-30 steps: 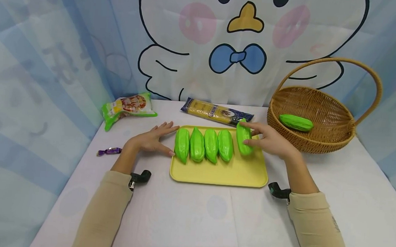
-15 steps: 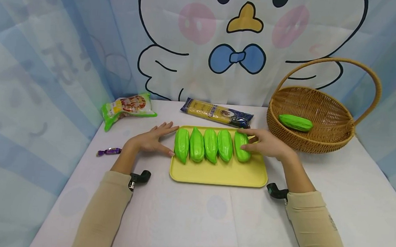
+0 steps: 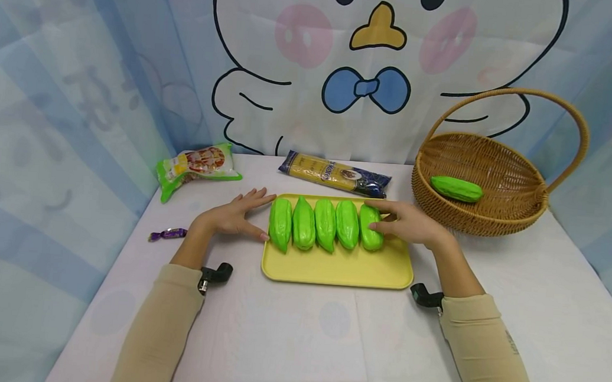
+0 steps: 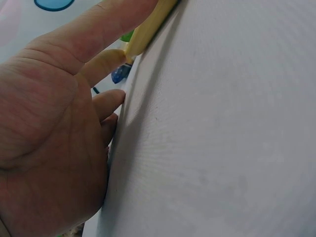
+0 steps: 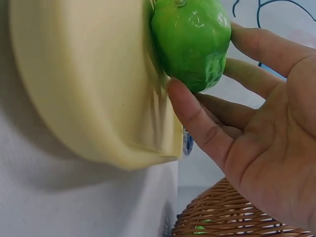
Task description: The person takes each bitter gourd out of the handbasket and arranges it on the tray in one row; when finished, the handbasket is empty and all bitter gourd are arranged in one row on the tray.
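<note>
A yellow tray (image 3: pixel 332 271) carries a row of several glossy green ridged toy fruits (image 3: pixel 304 223), lying side by side near its back. My right hand (image 3: pixel 409 222) holds the rightmost green ridged toy fruit (image 3: pixel 372 238) between thumb and fingers, down at the tray beside its neighbour. In the right wrist view, that fruit (image 5: pixel 190 42) has a wrinkled end and lies close to the tray surface (image 5: pixel 98 94). My left hand (image 3: pixel 232 216) lies at the tray's left side, fingers spread and straight, thumb and index finger at the rim.
A wicker basket (image 3: pixel 482 224) with a tall handle stands at the back right, one green fruit (image 3: pixel 455 189) inside. Behind the tray lies a blue-and-gold packet (image 3: pixel 334 174). A green snack bag (image 3: pixel 201 166) and a purple wrapped candy (image 3: pixel 167 234) lie on the left.
My right hand has lowered the green toy fruit onto the tray and shifted it left, up against the row. My left hand has stayed at the tray's left rim.
</note>
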Motion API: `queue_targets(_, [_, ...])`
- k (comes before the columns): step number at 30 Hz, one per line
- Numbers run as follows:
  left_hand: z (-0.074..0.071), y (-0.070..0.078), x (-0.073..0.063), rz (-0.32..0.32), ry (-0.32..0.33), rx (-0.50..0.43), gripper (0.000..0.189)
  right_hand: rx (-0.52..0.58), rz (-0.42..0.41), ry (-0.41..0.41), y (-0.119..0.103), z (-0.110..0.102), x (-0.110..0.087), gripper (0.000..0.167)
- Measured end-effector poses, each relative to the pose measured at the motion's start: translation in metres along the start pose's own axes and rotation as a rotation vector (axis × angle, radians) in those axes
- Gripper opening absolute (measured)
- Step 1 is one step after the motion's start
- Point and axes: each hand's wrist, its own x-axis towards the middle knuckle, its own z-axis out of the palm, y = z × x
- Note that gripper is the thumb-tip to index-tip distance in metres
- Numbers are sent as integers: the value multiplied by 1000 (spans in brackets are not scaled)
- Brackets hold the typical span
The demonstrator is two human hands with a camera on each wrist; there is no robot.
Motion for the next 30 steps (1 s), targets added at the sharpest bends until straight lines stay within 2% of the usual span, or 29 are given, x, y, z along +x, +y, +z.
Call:
queue_targets(10, [0, 1, -1, -5, 0, 0, 112, 54, -5, -21, -3, 1, 0, 65])
queue_targets(16, [0, 1, 0, -7, -3, -2, 112, 66, -24, -34, -4, 1, -1, 66])
queue_targets(22, [0, 0, 0, -5, -4, -1, 112, 61, -7, -43, -4, 1, -1, 67])
queue_targets(30, [-1, 1, -1, -7, -6, -10, 112, 40, 22, 2, -6, -3, -3, 72])
